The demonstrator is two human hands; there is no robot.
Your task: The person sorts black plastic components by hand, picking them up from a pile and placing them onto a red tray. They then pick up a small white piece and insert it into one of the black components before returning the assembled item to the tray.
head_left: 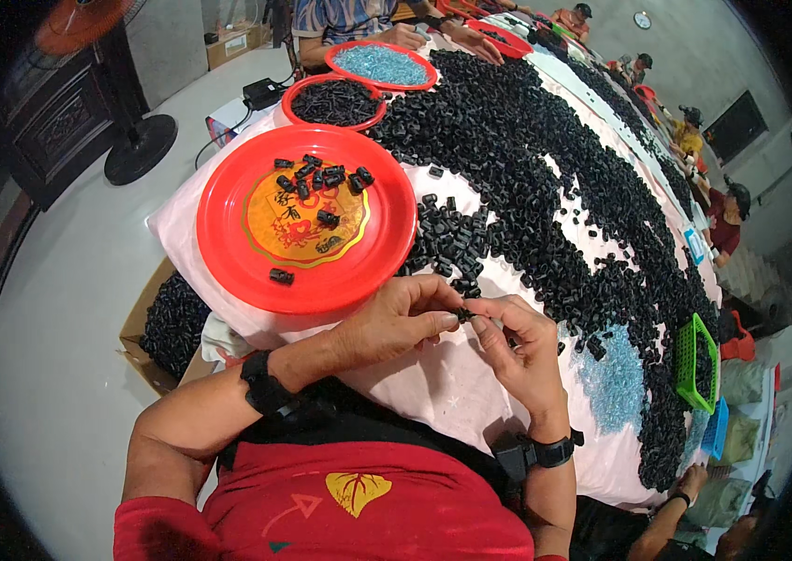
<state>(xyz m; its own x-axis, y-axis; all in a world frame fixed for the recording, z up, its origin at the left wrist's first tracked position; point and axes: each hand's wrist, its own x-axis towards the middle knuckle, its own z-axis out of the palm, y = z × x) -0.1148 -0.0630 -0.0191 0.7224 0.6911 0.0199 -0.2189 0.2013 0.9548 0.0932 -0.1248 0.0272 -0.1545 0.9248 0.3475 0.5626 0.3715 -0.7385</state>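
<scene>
My left hand (pixel 403 316) and my right hand (pixel 519 348) meet over the near edge of the table. Pinched between the fingertips of both is a small black plastic part (pixel 464 315), mostly covered by the fingers. Just beyond the hands lies a cluster of short black plastic parts (pixel 452 241), which runs into a wide heap (pixel 508 131). Beside my left hand, a round red plate (pixel 214 229) with a gold printed middle carries several black parts (pixel 310 176). To the right of my right hand, a pile of small clear bluish pieces (pixel 613 379) rests on the pink cloth (pixel 396 388).
Behind the plate stand red bowls of black pins (pixel 332 101) and clear pieces (pixel 385 65). A cardboard box (pixel 139 327) of black parts is at lower left. Green basket (pixel 695 365) and blue basket (pixel 716 428) stand right. Other people sit around the table; a fan (pixel 139 150) stands left.
</scene>
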